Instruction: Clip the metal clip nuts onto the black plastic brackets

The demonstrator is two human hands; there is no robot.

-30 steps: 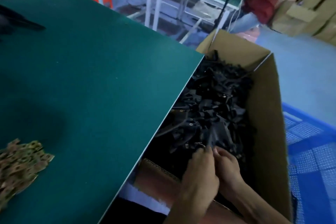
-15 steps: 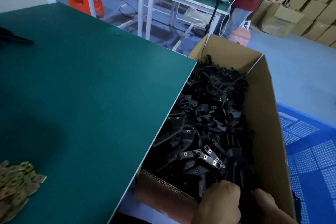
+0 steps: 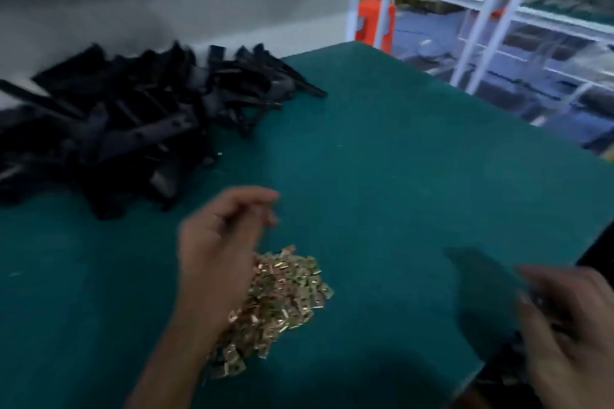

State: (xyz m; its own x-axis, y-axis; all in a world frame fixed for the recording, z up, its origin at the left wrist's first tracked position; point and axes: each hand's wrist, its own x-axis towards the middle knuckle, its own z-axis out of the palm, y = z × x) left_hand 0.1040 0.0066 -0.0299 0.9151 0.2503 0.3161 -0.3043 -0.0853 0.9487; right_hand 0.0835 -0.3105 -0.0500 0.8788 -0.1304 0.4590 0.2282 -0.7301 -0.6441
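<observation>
Head view, blurred by motion, shows the loose heap of small brass-coloured metal clip nuts (image 3: pixel 282 302) lying on the dark green worktop (image 3: pixel 398 176) near its front edge, and the tangled pile of black plastic brackets (image 3: pixel 133 123) lying well apart from it at the far left, up against the pale wall. No bracket in that pile shows a bright clip on it, though the blur makes that hard to settle — so, as far as can be judged, both stocks are waiting and plenty of clipping is left. The left hand (image 3: pixel 219 249) hovers over the near-left side of the clip heap, partly covering it, its fingers (image 3: pixel 262 202) loosely curled and pointing toward the brackets; nothing can be made out between them. The right hand (image 3: pixel 571 322) is at the right edge of the worktop, too smeared to say whether it grips anything — something dark sits under its fingers, but I cannot tell what it is. My reading is that this is a moment between pieces: a bracket and a clip nut are about to be picked up, with no joining under way. Beyond the worktop stand white metal racks (image 3: pixel 491 20) and an orange stool (image 3: pixel 375 23).
</observation>
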